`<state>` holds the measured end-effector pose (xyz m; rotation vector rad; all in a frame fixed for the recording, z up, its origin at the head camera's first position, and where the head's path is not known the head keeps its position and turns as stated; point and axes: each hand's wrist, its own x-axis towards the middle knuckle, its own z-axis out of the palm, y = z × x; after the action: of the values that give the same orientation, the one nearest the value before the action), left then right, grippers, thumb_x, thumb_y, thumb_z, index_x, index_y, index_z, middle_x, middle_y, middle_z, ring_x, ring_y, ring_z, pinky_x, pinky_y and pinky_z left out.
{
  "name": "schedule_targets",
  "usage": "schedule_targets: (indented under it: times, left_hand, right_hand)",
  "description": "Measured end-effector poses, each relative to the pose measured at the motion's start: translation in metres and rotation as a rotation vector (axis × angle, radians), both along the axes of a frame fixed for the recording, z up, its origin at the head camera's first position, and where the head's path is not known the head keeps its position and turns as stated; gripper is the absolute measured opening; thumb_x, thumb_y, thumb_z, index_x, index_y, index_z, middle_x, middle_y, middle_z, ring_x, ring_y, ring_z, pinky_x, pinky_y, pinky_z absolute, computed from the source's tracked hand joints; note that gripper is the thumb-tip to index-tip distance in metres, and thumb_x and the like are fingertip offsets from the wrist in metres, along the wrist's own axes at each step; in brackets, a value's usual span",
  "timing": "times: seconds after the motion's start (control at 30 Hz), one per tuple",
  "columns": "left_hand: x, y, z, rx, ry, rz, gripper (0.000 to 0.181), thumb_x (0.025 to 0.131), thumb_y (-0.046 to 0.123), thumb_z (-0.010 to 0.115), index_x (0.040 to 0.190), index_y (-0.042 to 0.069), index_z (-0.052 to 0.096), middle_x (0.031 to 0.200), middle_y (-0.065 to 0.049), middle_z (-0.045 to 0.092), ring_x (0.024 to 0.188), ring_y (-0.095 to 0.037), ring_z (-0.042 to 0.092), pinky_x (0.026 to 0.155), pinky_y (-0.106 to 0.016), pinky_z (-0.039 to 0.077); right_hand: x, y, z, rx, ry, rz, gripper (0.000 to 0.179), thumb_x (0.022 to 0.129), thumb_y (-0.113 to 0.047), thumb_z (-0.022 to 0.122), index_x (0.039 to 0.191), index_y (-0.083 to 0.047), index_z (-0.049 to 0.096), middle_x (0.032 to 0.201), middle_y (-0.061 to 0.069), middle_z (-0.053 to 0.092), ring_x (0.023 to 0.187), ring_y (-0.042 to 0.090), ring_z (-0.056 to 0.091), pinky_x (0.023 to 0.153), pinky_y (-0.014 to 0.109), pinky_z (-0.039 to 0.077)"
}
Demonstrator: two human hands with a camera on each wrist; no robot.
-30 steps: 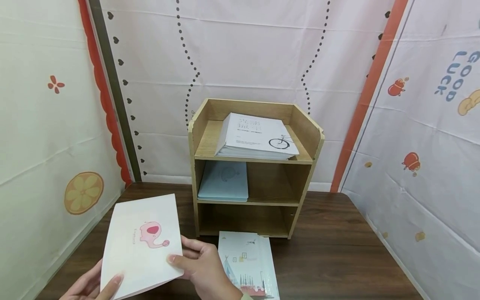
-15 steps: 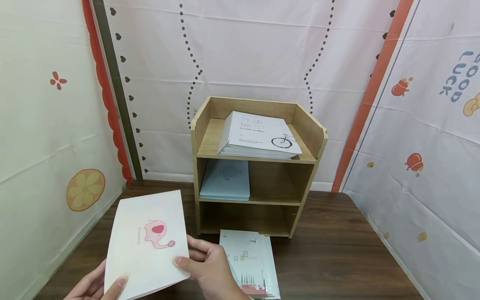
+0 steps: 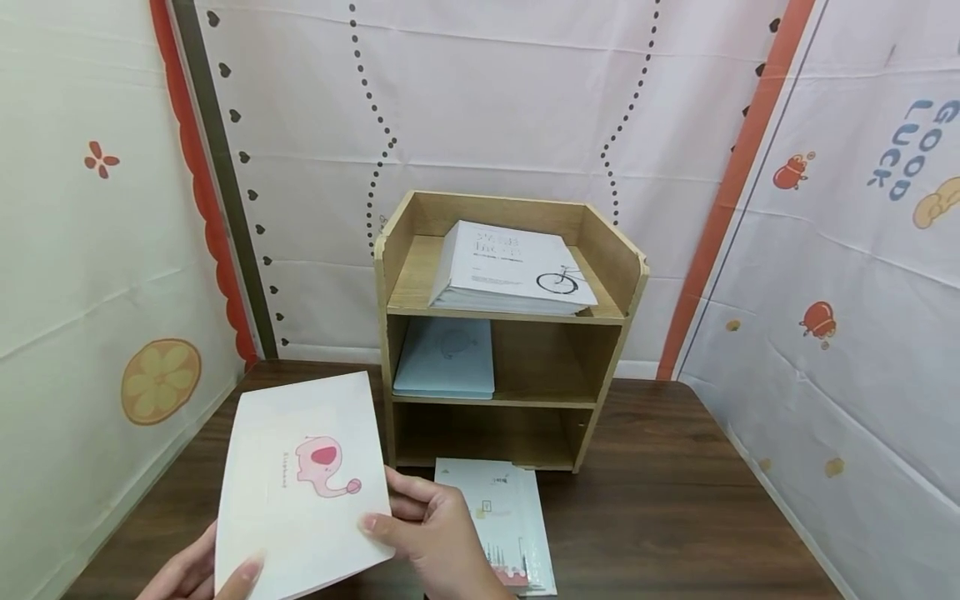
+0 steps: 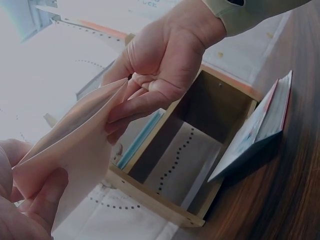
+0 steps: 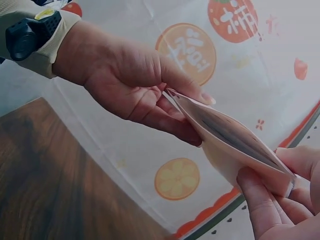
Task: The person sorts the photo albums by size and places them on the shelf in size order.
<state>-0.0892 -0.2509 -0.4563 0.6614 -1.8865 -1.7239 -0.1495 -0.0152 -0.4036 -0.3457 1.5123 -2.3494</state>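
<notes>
A thin white notebook [image 3: 300,533] with a pink elephant on its cover is held up over the left part of the table. My left hand [image 3: 197,571] grips its lower left edge, thumb on the cover and fingers underneath. On the right edge, my right hand [image 3: 431,525] pinches it the same way. Both wrist views show the notebook [image 5: 225,135] bowed slightly, its covers parted along the near edge. To the right of it, white illustrated books [image 3: 534,533] lie stacked on the table, partly hidden by my right hand.
A wooden shelf [image 3: 491,403] with three levels stands at the back of the table [image 3: 675,500]. Thick white books [image 3: 510,267] lie on its top level. Light blue notebooks [image 3: 446,358] sit at the left of the middle level. Printed cloth [image 3: 487,100] hangs around the table.
Both hands have shifted slightly right and up with the elephant notebook, still gripping its two edges. The head view has swayed a little. The shelf and the books keep their places.
</notes>
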Motion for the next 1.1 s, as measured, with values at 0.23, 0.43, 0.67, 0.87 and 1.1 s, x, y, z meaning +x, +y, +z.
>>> schedule_targets:
  times: [0.23, 0.43, 0.67, 0.87, 1.1]
  left_hand:
    - [0.004, 0.013, 0.003, 0.068, 0.130, 0.041, 0.067, 0.077, -0.002, 0.087, 0.139, 0.000, 0.062, 0.094, 0.021, 0.074, 0.075, -0.001, 0.074, 0.055, -0.025, 0.060]
    - [0.007, 0.016, 0.003, 0.065, 0.114, 0.025, 0.067, 0.079, 0.001, 0.087, 0.140, 0.001, 0.060, 0.096, 0.023, 0.073, 0.075, 0.000, 0.074, 0.055, -0.026, 0.061]
    - [0.010, 0.026, 0.011, 0.059, 0.166, 0.041, 0.060, 0.079, -0.005, 0.085, 0.135, 0.003, 0.065, 0.097, 0.021, 0.075, 0.078, 0.000, 0.074, 0.055, -0.024, 0.060]
    - [0.012, 0.038, 0.021, 0.111, 0.321, 0.002, 0.057, 0.079, -0.019, 0.076, 0.132, 0.002, 0.067, 0.104, 0.013, 0.077, 0.083, -0.005, 0.076, 0.057, -0.024, 0.060]
    - [0.012, 0.047, 0.028, 0.092, 0.383, -0.018, 0.055, 0.080, -0.024, 0.071, 0.133, -0.008, 0.063, 0.104, 0.009, 0.078, 0.082, -0.008, 0.077, 0.057, -0.027, 0.060]
  right_hand:
    - [0.003, 0.006, 0.000, 0.010, 0.015, -0.023, 0.054, 0.085, 0.001, 0.080, 0.137, -0.001, 0.063, 0.119, 0.022, 0.073, 0.100, 0.026, 0.076, 0.083, 0.037, 0.064]
    - [0.006, 0.012, 0.005, 0.047, 0.014, -0.007, 0.054, 0.085, -0.003, 0.081, 0.137, -0.005, 0.065, 0.120, 0.019, 0.074, 0.102, 0.024, 0.075, 0.085, 0.035, 0.063]
    - [0.008, 0.019, 0.008, 0.082, 0.013, 0.003, 0.053, 0.085, -0.010, 0.083, 0.136, -0.008, 0.066, 0.121, 0.016, 0.074, 0.104, 0.025, 0.075, 0.087, 0.035, 0.062]
    - [0.010, 0.024, 0.010, 0.069, 0.009, -0.007, 0.055, 0.085, -0.008, 0.083, 0.137, -0.004, 0.064, 0.121, 0.018, 0.074, 0.104, 0.026, 0.075, 0.087, 0.035, 0.062]
    - [0.012, 0.030, 0.009, 0.035, 0.015, -0.006, 0.059, 0.085, -0.006, 0.082, 0.140, -0.001, 0.061, 0.125, 0.021, 0.072, 0.106, 0.027, 0.074, 0.088, 0.038, 0.062]
